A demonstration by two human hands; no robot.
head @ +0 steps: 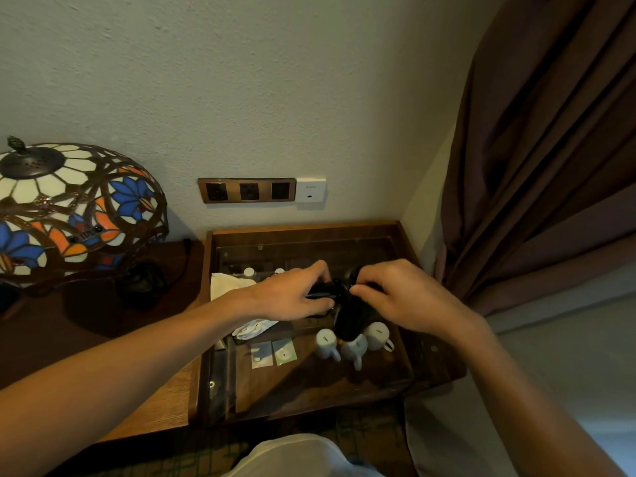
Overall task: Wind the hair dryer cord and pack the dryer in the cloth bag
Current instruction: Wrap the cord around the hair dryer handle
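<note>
two hands meet over the glass-topped wooden table [395, 232], head view only. left hand [292, 296] is curled round the black handle end of the hair dryer [349, 316], prob to keep it steady; right hand [399, 297] pinches something dark at the dryer's top, likely the cord, but the cord itself is too dark and hidden to trace, so can't say how much is wound. my read: winding step in hand, packing not yet begun. dryer is held just above the table, barrel pointing down toward three white cups [354, 342], close over them w/ little room, so a slip could knock one.

cloth bag [229, 284] looks to be the pale crumpled fabric lying on the glass under and behind the left wrist, soft, limp, creased; mouth not visible.

materials: dryer is matte black plastic, rounded barrel. cups are glossy ceramic w/ small handles, upturned. table is dark wood frame w/ reflective glass pane; two small sachets [273, 352] lie flat near the cups. stained-glass lamp [69, 208] stands at left, domed, blue and orange flowers. brown curtain [550, 149] hangs at right in heavy folds. socket panel [246, 190] on rough plaster wall.
</note>
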